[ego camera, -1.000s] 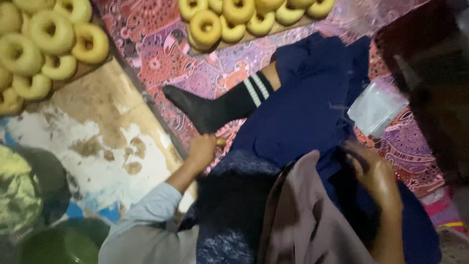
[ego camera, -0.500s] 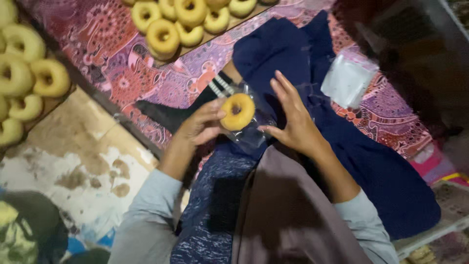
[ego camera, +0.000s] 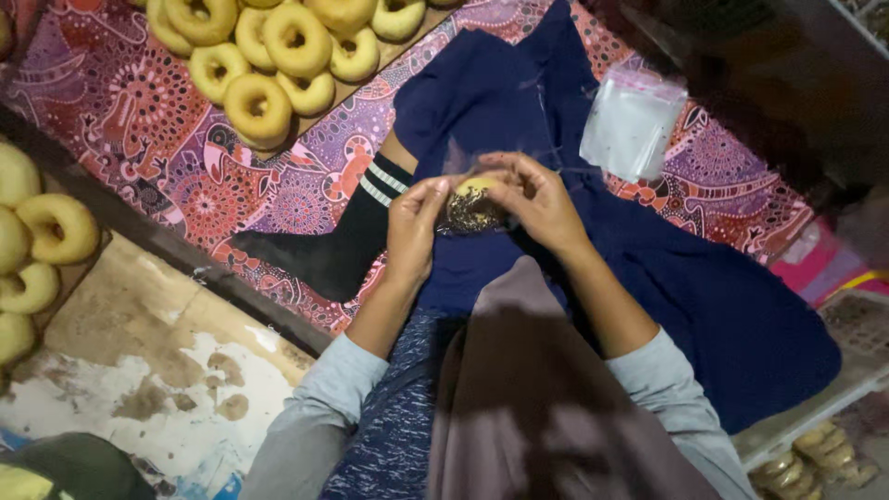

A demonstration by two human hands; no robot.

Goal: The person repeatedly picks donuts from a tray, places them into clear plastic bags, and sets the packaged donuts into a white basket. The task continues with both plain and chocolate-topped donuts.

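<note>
Both hands meet right over the person's lap. The left hand (ego camera: pixel 412 231) and the right hand (ego camera: pixel 537 199) are pinched in close together, fingers curled tight around a small clear bag (ego camera: pixel 472 211) with a donut (ego camera: pixel 474 187) tucked inside; only a yellowish bit of it peeks out between the fingertips. The bag sits right between the two hands, held up just above the dark blue skirt (ego camera: pixel 667 278).

Just off the left hand there's a foot in a black sock (ego camera: pixel 324 255) with white stripes, resting on a patterned purple cloth (ego camera: pixel 139 120). Up past the right hand lies a stack of empty clear bags (ego camera: pixel 632 120) on the skirt. Further out beyond the left hand is a heap of plain donuts (ego camera: pixel 269 56), with more donuts (ego camera: pixel 37 250) way off to the side.
</note>
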